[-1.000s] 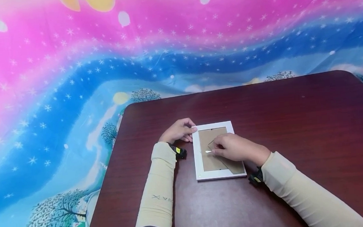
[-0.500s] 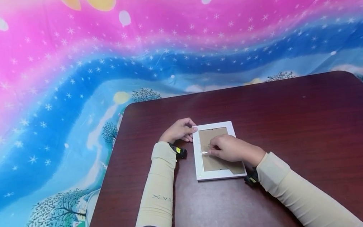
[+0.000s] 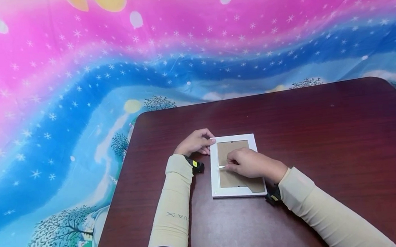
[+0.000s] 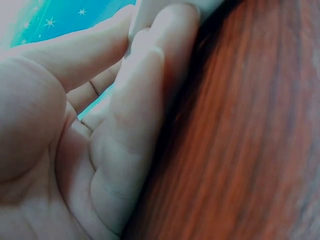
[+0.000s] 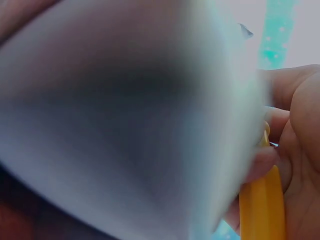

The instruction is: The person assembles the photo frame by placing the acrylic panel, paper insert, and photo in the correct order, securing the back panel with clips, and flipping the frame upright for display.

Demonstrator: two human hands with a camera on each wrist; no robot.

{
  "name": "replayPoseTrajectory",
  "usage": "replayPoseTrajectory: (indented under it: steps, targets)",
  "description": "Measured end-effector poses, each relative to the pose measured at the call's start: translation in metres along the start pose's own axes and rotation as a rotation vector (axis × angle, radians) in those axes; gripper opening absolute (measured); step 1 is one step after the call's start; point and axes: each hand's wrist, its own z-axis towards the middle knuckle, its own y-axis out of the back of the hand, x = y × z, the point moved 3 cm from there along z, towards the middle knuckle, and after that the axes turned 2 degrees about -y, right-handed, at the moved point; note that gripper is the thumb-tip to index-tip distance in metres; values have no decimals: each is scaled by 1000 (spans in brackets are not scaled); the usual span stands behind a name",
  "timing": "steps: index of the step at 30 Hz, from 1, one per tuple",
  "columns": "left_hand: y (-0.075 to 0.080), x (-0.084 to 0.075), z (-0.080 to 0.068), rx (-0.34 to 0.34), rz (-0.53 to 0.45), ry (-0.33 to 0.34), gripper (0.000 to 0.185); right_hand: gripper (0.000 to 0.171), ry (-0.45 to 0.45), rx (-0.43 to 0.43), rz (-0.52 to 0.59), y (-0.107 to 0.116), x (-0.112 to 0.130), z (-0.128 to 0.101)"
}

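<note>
A white picture frame [image 3: 216,184] lies back side up on the table, its brown backing board [image 3: 232,178] showing. At its upper left corner, my left hand [image 3: 193,142] grips the border between thumb and fingers; the left wrist view shows the fingers against the white edge [image 4: 150,17]. My right hand [image 3: 249,163] is over the backing, pinching a tool whose small pale tip [image 3: 221,167] points at the inner left edge of the border. The tool's yellow handle [image 5: 262,205] appears in the right wrist view, inside the curled fingers. Its exact kind I cannot tell.
A dark red-brown wooden table [image 3: 327,147] with rounded corners carries the frame. Behind and to the left hangs a colourful printed cloth [image 3: 175,31] with stars and trees. A large blurred pale shape [image 5: 115,145] fills much of the right wrist view.
My right hand has moved left, bringing the pale tip from over the backing to the border's inner left edge. The frame has shifted slightly towards me. The left hand keeps its grip.
</note>
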Motion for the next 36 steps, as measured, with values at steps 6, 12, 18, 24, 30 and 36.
replayPoseTrajectory:
  steps: [6,12,18,24,30,36]
  targets:
    - [-1,0,-1,-4,5,0,19,28,-4,-16,-20,1,1,0]
    - [0,1,-1,-2,2,2,18,25,-22,-25,-59,4,1,0]
    - [0,1,-2,-3,-13,2,17,23,-28,-5,-80,10,-1,0]
    - [1,1,-2,-8,-26,-1,16,29,-5,0,-121,18,2,4]
    - [1,1,-2,-15,-36,-4,17,35,42,24,-136,19,9,11]
    - [0,0,-1,-7,-22,3,16,34,62,53,-186,15,12,14]
